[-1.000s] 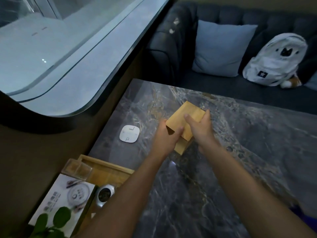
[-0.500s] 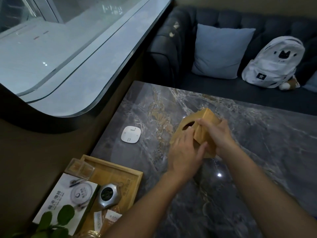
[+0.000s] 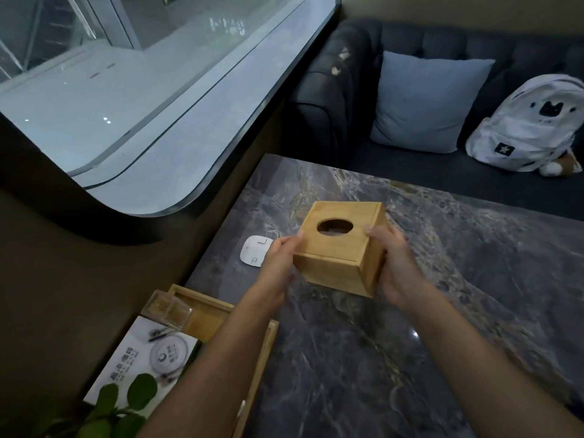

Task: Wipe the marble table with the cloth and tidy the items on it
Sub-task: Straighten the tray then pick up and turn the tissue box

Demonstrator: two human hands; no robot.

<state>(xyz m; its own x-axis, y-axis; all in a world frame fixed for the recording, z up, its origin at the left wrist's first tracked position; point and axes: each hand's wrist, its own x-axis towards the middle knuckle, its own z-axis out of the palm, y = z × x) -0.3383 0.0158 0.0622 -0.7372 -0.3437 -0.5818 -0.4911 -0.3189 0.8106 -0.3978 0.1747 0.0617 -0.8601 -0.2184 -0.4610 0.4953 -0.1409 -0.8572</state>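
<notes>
A wooden tissue box (image 3: 339, 248) with an oval hole in its top sits upright between my hands, above the dark marble table (image 3: 442, 295). My left hand (image 3: 278, 260) presses its left side and my right hand (image 3: 393, 263) clasps its right side. I cannot tell whether the box's base touches the table. No cloth is in view.
A white square pad (image 3: 255, 250) lies on the table just left of my left hand. A wooden tray (image 3: 208, 311) holds a clear box (image 3: 167, 308), a printed card (image 3: 142, 361) and a plant (image 3: 117, 406). Behind is a sofa (image 3: 347, 99) with a cushion (image 3: 426, 102) and a white backpack (image 3: 531, 121).
The box was tilted on its side in my hands; it has been turned upright, hole facing up, with one hand now on each side.
</notes>
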